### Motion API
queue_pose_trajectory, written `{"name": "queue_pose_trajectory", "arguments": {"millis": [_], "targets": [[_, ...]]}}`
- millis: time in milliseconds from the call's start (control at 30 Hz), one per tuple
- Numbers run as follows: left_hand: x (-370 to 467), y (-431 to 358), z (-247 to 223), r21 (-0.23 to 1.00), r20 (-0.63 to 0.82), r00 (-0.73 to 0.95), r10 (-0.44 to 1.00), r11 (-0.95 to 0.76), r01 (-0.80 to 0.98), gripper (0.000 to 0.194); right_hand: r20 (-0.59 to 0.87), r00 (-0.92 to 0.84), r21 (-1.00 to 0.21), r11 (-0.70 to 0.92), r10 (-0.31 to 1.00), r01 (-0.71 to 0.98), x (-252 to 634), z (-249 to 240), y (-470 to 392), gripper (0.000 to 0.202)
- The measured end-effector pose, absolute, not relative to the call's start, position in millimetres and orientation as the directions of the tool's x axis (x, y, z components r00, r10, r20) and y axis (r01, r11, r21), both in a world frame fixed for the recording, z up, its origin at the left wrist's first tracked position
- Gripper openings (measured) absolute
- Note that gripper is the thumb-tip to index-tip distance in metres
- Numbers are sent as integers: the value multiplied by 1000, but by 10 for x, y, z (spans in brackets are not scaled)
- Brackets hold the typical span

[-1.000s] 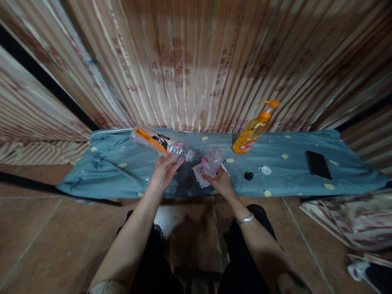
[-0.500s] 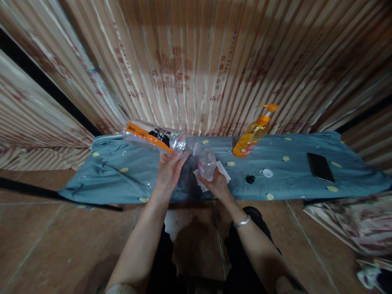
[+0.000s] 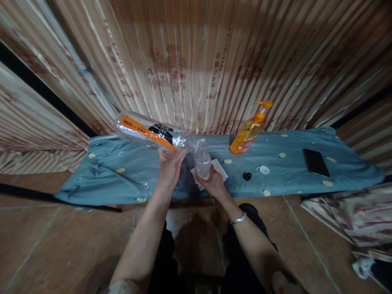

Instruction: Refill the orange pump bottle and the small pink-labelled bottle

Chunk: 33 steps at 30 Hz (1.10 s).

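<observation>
My left hand point(image 3: 170, 167) is closed around the neck end of a large clear plastic bottle point(image 3: 143, 130) with an orange, black and silver label. That bottle lies nearly level in the air, its mouth pointing right. Lower and to the right, my right hand point(image 3: 213, 182) grips a small clear plastic bottle point(image 3: 202, 162) near its base. The small bottle leans a little, its top close to the mouth of the large one. Whether liquid passes between them I cannot tell. Beneath the small bottle lies a white paper tissue point(image 3: 219, 168).
A pump bottle of orange liquid point(image 3: 246, 136) stands behind my right hand. Farther right are a black cap point(image 3: 247, 176), a white lid point(image 3: 263, 169) and a black phone point(image 3: 316, 162). All rest on a blue-green cloth point(image 3: 128, 183); a striped curtain point(image 3: 190, 61) hangs behind.
The large bottle has risen slightly at its base end and turned, showing more of its silver label. The small bottle leans close to its mouth. The whole view has shifted a little.
</observation>
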<state>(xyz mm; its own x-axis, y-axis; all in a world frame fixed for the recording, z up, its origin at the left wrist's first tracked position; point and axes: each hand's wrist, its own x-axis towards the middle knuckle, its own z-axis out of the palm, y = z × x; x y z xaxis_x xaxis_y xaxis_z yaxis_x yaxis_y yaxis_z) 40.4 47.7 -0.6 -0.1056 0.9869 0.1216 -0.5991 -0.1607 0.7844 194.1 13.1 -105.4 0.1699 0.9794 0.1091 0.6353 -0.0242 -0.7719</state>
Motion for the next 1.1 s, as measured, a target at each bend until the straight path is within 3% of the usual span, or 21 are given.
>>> {"name": "queue_pose_trajectory", "arguments": {"millis": [200, 533, 1100], "targets": [[429, 456, 51, 790, 154, -101, 983, -184, -585, 74, 91, 174, -752, -47, 980, 657, 1939, -1076, 131, 58], [465, 395, 166, 822, 142, -109, 984, -178, -540, 77, 77, 170, -760, -52, 982, 648, 1932, -1036, 115, 54], [429, 481, 71, 824, 290, -111, 951, -307, -477, 100, 79, 177, -768, -54, 981, 638, 1933, -1062, 121, 56]]}}
